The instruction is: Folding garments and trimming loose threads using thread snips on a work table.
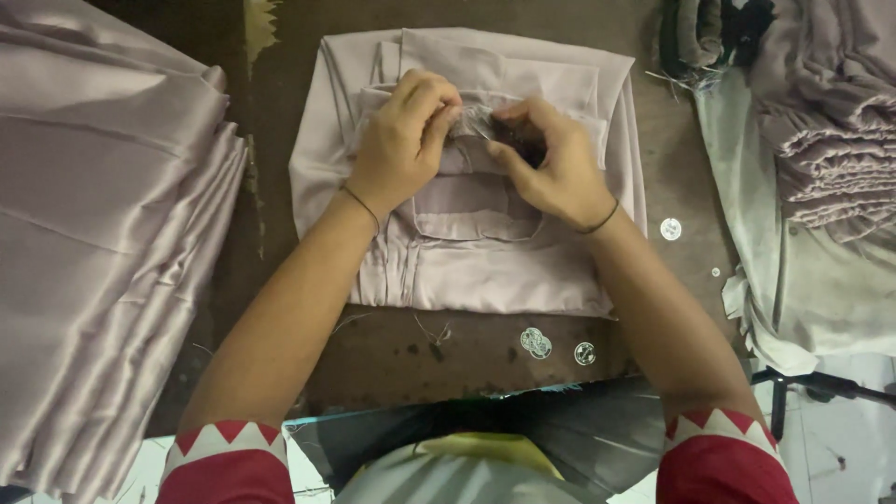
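Note:
A folded pale mauve garment [485, 271] with a chest pocket lies on the dark wooden table [467, 359] in front of me. My left hand [403, 135] and my right hand [551, 159] meet over its upper middle, near the collar. Both pinch a small bunch of thin pale threads or a crinkled clear bit [474, 119] between their fingertips. What exactly the fingers hold is partly hidden. Each wrist wears a thin dark band.
A tall pile of the same mauve fabric [93, 243] fills the left side. At the right lie a grey-white cloth [812, 280] and stacked folded mauve pieces [831, 140]. Small round silvery stickers [536, 343] and one more sticker [670, 229] sit on the table.

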